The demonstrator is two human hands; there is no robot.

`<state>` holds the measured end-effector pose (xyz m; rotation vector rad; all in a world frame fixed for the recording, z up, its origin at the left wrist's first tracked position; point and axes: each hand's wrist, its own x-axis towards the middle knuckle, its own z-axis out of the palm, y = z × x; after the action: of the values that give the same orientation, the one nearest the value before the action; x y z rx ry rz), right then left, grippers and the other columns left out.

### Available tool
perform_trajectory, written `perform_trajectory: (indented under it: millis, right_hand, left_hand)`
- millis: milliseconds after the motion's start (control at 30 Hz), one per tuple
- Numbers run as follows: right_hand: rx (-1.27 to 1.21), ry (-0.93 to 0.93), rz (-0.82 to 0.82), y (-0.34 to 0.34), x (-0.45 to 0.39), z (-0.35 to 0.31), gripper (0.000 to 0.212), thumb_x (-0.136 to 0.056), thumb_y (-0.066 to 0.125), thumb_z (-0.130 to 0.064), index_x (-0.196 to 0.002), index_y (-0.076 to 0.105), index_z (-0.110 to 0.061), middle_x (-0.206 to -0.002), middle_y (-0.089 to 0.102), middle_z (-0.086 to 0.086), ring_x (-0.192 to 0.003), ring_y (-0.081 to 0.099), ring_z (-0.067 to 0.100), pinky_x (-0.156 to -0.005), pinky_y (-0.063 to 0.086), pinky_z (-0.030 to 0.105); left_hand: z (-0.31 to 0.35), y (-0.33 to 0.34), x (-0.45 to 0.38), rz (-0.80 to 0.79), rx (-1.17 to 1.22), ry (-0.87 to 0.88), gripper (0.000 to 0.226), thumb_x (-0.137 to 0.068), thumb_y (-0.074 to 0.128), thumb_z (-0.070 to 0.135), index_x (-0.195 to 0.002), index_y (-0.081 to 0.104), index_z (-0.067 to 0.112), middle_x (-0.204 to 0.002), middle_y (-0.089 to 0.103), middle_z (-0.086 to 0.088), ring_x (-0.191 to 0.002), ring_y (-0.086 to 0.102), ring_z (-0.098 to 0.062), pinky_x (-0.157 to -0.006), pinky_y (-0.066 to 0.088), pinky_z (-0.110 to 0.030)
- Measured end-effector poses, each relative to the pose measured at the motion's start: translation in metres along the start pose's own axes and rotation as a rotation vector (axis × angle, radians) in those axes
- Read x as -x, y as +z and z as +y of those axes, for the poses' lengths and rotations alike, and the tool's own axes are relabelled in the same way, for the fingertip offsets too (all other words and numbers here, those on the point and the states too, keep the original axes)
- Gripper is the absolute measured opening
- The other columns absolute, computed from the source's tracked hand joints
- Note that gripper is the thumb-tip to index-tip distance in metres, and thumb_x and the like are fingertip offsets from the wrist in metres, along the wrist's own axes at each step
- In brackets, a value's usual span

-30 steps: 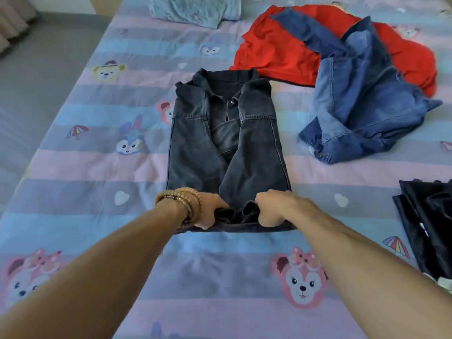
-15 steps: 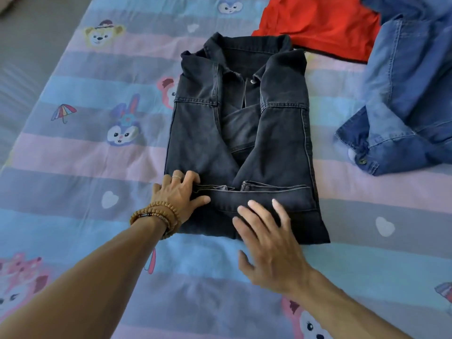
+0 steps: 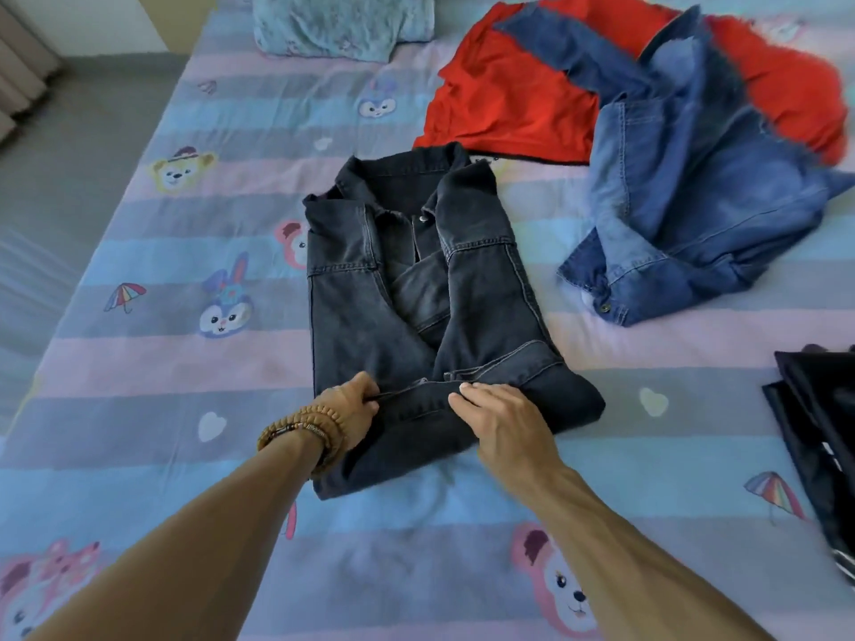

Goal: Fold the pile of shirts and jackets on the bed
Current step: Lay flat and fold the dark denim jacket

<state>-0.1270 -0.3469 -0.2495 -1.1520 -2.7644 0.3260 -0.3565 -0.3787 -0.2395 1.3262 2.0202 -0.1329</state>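
Striped cartoon bedsheet (image 3: 139,377) fills pretty much the whole frame, with a strip of grey floor (image 3: 69,145) at the far left and a teal folded cloth (image 3: 342,25) up at the top.

Going left to right: your left hand (image 3: 349,409), the one with the bead bracelets (image 3: 300,432) on the wrist, sits at lower centre, grip pinched together on the turned-up hem of the black denim jacket (image 3: 416,289). Looks like you're holding that fold edge so it doesn't slide back while the other side gets sorted. The jacket lies in the middle of the frame, collar away from you, sleeves folded in across the front, bottom hem partly doubled up toward the chest.

Your right hand (image 3: 499,421) is just right of the left, fingers straight and lying flat on the same fold, grip apart, not clamping anything. I'd guess it's pressing the crease down, since thick denim tends to spring open.

Further right, the red shirt (image 3: 509,99) is spread out at the top with the blue denim jacket (image 3: 684,215) crumpled half on top of it, both unfolded, so plenty left to do. At the right edge there's some dark clothing (image 3: 819,432), partly cut off, can't tell if it's folded.
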Motion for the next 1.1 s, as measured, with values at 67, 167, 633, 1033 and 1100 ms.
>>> perform_trajectory:
  millis: [67, 167, 633, 1033, 1100]
  right_hand:
    - [-0.041, 0.011, -0.112, -0.030, 0.034, 0.026, 0.047, -0.045, 0.053, 0.006, -0.086, 0.071, -0.010, -0.086, 0.071, 0.004, -0.082, 0.069, 0.025, -0.071, 0.056, 0.037]
    - [0.019, 0.096, -0.264, -0.068, 0.094, 0.068, 0.062, -0.039, 0.070, 0.006, -0.094, 0.074, -0.022, -0.094, 0.072, -0.007, -0.093, 0.069, 0.013, -0.098, 0.050, 0.040]
    - [0.054, 0.248, -0.110, -0.030, 0.148, 0.115, 0.062, -0.037, 0.071, 0.018, -0.092, 0.074, -0.012, -0.101, 0.074, 0.001, -0.108, 0.067, 0.017, -0.108, 0.034, 0.046]
    - [0.121, 0.284, -0.557, -0.089, 0.089, 0.100, 0.032, -0.080, 0.057, 0.004, -0.103, 0.066, -0.016, -0.104, 0.067, 0.004, -0.105, 0.059, 0.023, -0.122, 0.013, 0.035]
    - [0.144, 0.256, -0.629, -0.117, 0.068, 0.089, 0.028, -0.082, 0.058, 0.001, -0.100, 0.065, -0.019, -0.103, 0.067, 0.004, -0.102, 0.059, 0.025, -0.119, 0.020, 0.039]
  left_hand:
    - [0.019, 0.001, 0.020, -0.173, -0.084, 0.164, 0.024, -0.097, 0.051, 0.029, -0.117, 0.061, 0.021, -0.117, 0.063, -0.003, -0.109, 0.059, -0.027, -0.095, 0.045, -0.032]
    - [0.051, 0.013, 0.039, -0.175, -0.230, 0.366, 0.025, -0.098, 0.046, 0.029, -0.115, 0.063, 0.023, -0.117, 0.064, -0.003, -0.112, 0.059, -0.028, -0.091, 0.048, -0.034]
    - [0.184, 0.033, -0.048, -0.058, -0.724, 0.441, 0.135, -0.071, 0.083, 0.015, -0.144, -0.027, 0.043, -0.108, 0.064, -0.010, -0.102, 0.065, -0.029, -0.074, 0.050, -0.039]
    - [0.159, 0.035, -0.044, -0.104, -0.603, 0.377, 0.131, -0.070, 0.083, 0.024, -0.144, -0.023, 0.048, -0.117, 0.059, -0.009, -0.104, 0.064, -0.030, -0.078, 0.052, -0.039]
    - [0.145, 0.027, -0.032, -0.100, -0.422, 0.383, 0.107, -0.078, 0.070, 0.024, -0.147, -0.008, 0.048, -0.129, 0.048, -0.009, -0.104, 0.064, -0.032, -0.083, 0.054, -0.041]
